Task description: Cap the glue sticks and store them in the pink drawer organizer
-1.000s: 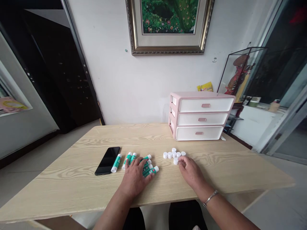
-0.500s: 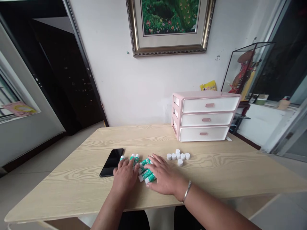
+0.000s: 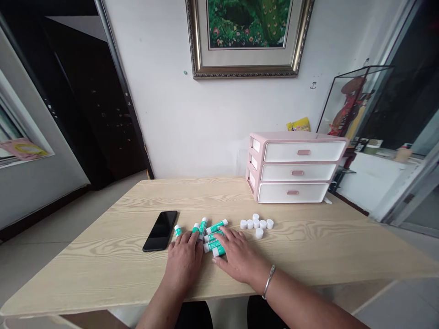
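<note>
Several green and white glue sticks [image 3: 216,226] lie on their sides on the wooden table in front of me. My left hand [image 3: 185,256] rests palm down, fingers stretched over the lower ends of the sticks on the left, among them one glue stick [image 3: 178,230] near the phone. Over the right part of the pile lies my right hand [image 3: 240,257], fingers spread and touching the sticks; a silver bangle circles its wrist. White round caps [image 3: 256,223] stand in a small cluster to the right of the sticks. Part of the pile is hidden beneath both hands.
A black phone [image 3: 160,231] lies flat left of my left hand. At the back right of the table [image 3: 113,265] stands a pink and white drawer unit [image 3: 297,172], its three drawers closed. A yellow packet [image 3: 299,124] shows behind it.
Both hands have shifted slightly to the right. The glue sticks have rolled a little and spread out, with the topmost one now apart from the others. The caps keep their arrangement.
</note>
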The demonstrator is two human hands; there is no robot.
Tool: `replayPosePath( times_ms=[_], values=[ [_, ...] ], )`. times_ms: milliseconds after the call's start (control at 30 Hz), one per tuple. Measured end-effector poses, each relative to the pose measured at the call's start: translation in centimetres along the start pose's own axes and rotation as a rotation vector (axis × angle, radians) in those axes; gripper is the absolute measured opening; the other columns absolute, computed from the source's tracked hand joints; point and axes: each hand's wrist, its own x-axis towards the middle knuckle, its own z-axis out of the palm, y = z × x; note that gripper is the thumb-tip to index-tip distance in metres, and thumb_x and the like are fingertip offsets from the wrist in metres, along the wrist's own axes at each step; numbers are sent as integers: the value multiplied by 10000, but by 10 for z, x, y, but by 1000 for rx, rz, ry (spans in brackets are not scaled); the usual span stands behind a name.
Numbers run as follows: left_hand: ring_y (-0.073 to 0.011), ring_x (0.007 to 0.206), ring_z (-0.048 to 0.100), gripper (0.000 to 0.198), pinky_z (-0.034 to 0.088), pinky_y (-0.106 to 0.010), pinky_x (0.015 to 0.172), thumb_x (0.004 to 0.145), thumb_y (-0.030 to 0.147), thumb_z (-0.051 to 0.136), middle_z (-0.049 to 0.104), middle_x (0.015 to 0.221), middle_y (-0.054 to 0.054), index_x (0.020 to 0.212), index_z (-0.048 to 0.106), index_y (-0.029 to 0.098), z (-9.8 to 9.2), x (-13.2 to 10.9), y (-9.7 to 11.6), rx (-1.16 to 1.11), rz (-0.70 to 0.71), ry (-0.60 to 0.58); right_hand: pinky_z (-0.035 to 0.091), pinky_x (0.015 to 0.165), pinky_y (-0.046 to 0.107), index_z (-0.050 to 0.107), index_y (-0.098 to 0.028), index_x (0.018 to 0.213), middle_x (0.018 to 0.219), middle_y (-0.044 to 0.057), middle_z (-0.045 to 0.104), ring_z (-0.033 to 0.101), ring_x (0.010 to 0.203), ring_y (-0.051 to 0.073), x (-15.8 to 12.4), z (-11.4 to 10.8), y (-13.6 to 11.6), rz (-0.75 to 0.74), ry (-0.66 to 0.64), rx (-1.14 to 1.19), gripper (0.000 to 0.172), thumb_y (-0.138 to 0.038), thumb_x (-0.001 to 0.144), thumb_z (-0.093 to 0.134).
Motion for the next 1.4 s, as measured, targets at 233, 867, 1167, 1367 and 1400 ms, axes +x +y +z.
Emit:
replayPosePath(
  times_ms=[233,867,1167,1367,1400],
  values=[
    [-317,1179,604,339,485,-483,914,965,233,429,690,1254,-116,1172,697,232,-1,-5,-5,-96,41,-13,362,1105,593,561,-245,1367,1531,134,463,461,1360,352,-3,2,-3,100,14,-4,507,-363,883,662],
    [-296,1211,581,328,489,-486,1060,957,374,515,636,1266,-143,1183,654,181,23,-7,-29,-337,69,203,308,1194,537,481,-250,1453,1597,115,370,301,1488,325,-17,16,-2,106,113,70,559,-294,910,608],
    [-298,1215,590,351,493,-503,1056,952,465,546,659,1262,-125,1155,690,218,16,-11,-27,-405,4,249,373,1159,558,554,-250,1340,1399,105,572,450,1379,287,-30,17,14,-3,396,179,403,-220,938,538],
    [-265,1139,638,350,591,-370,823,966,491,520,677,1230,-110,1082,723,230,11,-15,-24,-549,-84,271,479,1038,476,627,-251,1160,1174,92,675,596,1171,256,-37,7,19,23,496,359,214,-238,981,509],
    [-260,1126,643,349,589,-360,807,966,493,519,681,1219,-107,1070,727,233,11,-15,-24,-567,-85,272,491,1015,458,630,-246,1141,1156,93,679,605,1145,251,-37,6,19,37,497,381,199,-241,983,510]
  ],
)
